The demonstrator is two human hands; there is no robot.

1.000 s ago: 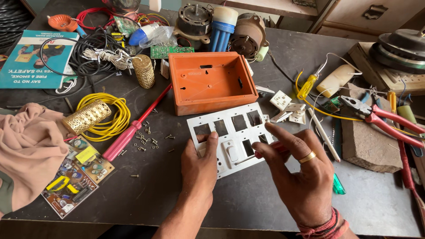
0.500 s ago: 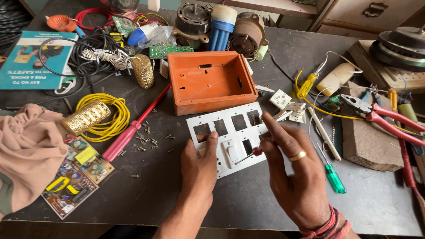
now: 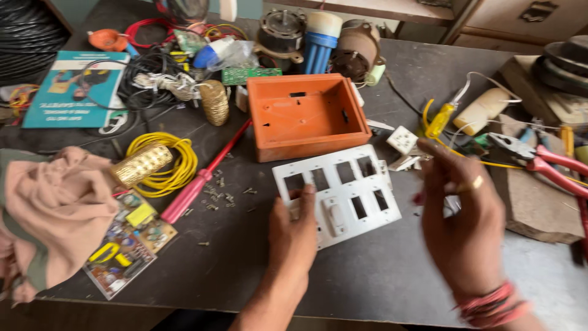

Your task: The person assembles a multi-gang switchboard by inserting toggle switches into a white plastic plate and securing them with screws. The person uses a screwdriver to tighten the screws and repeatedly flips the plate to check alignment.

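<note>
One hand (image 3: 294, 236) on switch plate (image 3: 340, 193).

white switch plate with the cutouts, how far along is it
Done: one white rocker switch sits in the white plastic switch plate. In hand: the left hand presses the plate's near edge on the dark table; the right hand is raised beside it, blurred. Left: the other cutouts are open, the loose white socket module lies apart, and the orange plastic box stands empty.

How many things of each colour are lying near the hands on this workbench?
Orange: 1, open rectangular plastic box
White: 1, flat plastic switch plate with cut-outs, under the left hand
Yellow: 1, coil of wire
Pink-red: 1, long-handled screwdriver
Total: 4
</note>
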